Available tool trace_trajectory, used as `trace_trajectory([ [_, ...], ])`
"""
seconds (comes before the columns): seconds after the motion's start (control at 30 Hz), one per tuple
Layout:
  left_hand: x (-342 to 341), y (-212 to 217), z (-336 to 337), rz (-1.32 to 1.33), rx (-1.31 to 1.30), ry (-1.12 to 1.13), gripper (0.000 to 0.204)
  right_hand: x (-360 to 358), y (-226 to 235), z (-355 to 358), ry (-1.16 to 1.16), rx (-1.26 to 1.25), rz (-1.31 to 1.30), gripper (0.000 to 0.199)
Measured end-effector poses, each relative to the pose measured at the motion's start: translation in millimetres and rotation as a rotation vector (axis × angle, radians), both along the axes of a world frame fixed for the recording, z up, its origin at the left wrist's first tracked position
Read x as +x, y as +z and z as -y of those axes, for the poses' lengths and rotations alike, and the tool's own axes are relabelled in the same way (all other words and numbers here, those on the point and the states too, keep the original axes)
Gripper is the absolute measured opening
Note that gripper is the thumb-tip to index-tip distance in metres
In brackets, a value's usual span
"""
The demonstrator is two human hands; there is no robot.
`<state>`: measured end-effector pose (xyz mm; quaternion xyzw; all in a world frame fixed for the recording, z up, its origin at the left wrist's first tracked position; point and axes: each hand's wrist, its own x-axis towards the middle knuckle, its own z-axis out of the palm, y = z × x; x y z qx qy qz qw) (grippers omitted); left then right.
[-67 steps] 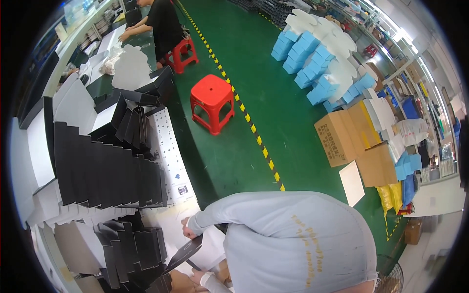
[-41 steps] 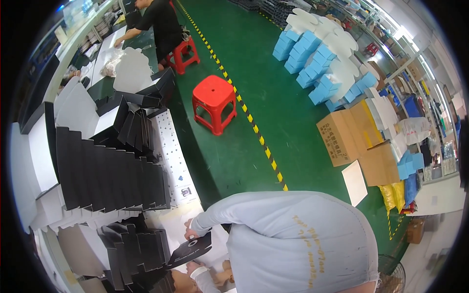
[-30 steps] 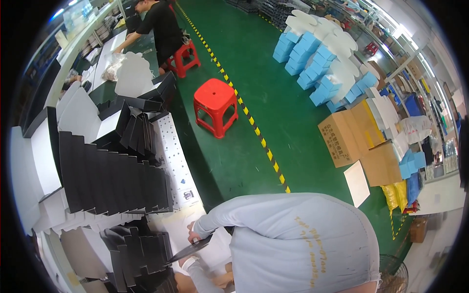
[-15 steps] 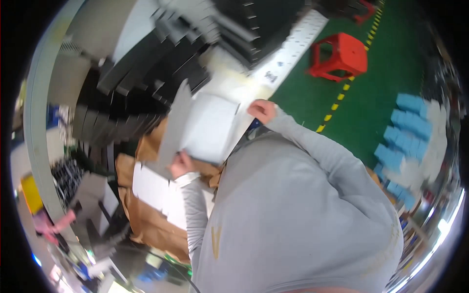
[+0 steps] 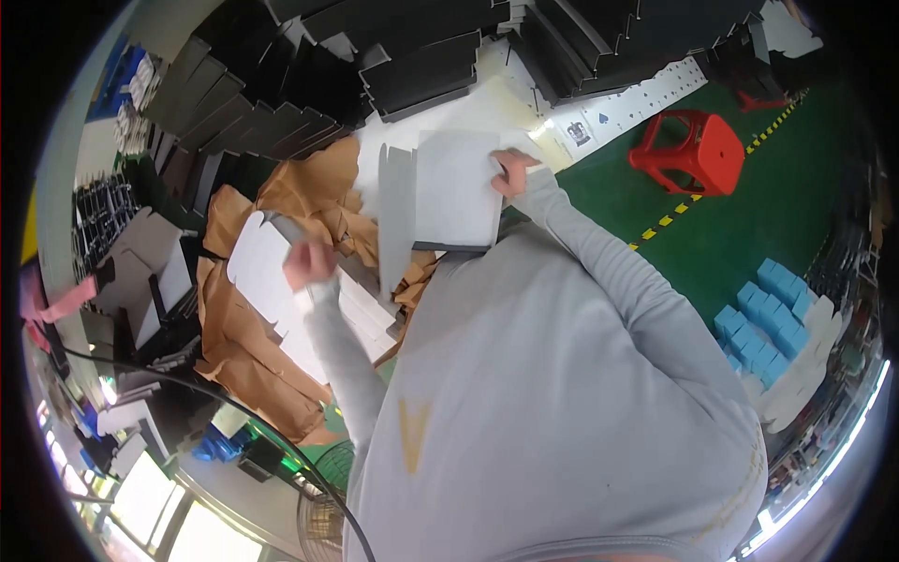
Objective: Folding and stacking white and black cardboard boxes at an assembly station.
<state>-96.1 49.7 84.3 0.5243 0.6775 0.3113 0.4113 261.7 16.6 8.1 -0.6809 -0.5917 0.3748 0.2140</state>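
A white cardboard box blank [image 5: 456, 192] with a raised side flap [image 5: 397, 220] and a dark lower edge lies in front of me on the table. My right hand [image 5: 513, 173] is at its right edge, fingers curled against the cardboard. My left hand [image 5: 309, 262], smeared by motion, is over a stack of flat white cardboard blanks [image 5: 257, 267] to the left; whether it holds one cannot be made out. Crumpled brown wrapping paper [image 5: 234, 351] surrounds that stack.
Stacks of black folded cardboard trays [image 5: 421, 75] line the table's far side, more of them [image 5: 253, 112] to the left. A red plastic stool [image 5: 698, 150] stands on the green floor at right. Light-blue boxes [image 5: 763, 323] sit at far right. A black cable [image 5: 234, 407] crosses the lower left.
My left hand has left the blank's lower left corner and moved left over the stack. The right hand has come onto the blank's right edge. The view has turned.
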Motion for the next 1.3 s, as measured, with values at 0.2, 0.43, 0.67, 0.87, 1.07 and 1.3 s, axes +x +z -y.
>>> trace_trajectory([
  [0.2,63,-123,-56,0.031,0.139,-0.37,0.024,-2,-14,-16,0.095,0.175,0.172,0.035],
  [0.43,120,-138,-37,0.155,-0.181,-0.243,0.015,18,-27,-15,0.183,0.29,0.233,0.036],
  [0.67,110,-153,-14,0.381,-0.028,-0.185,0.025,11,-53,-14,0.117,0.224,-0.078,0.014],
  [0.87,104,-161,-13,0.433,-0.081,-0.217,0.026,9,-41,-27,0.137,0.09,0.045,0.034],
  [1.07,120,-164,-27,0.413,-0.125,-0.279,0.03,34,-22,-54,0.307,0.146,0.26,0.06],
  [1.3,95,-242,-22,0.215,0.17,-0.15,0.033,2,-10,-55,0.791,0.108,0.392,0.05],
])
